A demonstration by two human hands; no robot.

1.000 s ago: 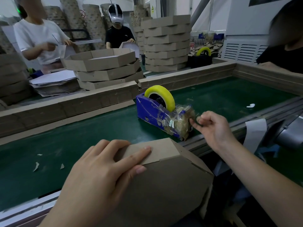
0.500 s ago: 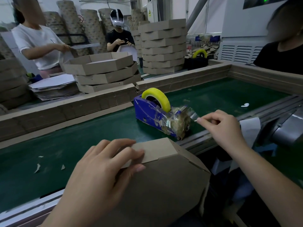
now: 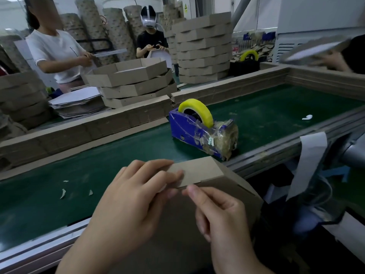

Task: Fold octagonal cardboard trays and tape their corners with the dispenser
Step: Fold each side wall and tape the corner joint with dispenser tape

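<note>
Pin tray (image 3: 207,194) flap at 6 o'clock worktop (image 3: 98,175) edge with left hand (image 3: 134,198), fingers straight and flat, and with right hand (image 3: 221,214), fingers curled at seam (tape in pinch: cannot tell), square corner first, then bridge seam evenly; dispenser (image 3: 197,131) at 1 o'clock.

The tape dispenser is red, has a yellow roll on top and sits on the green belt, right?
Not quite. The head view shows the tape dispenser is blue, not red. The rest holds: it has a yellow roll on top and sits on the green belt.
</note>
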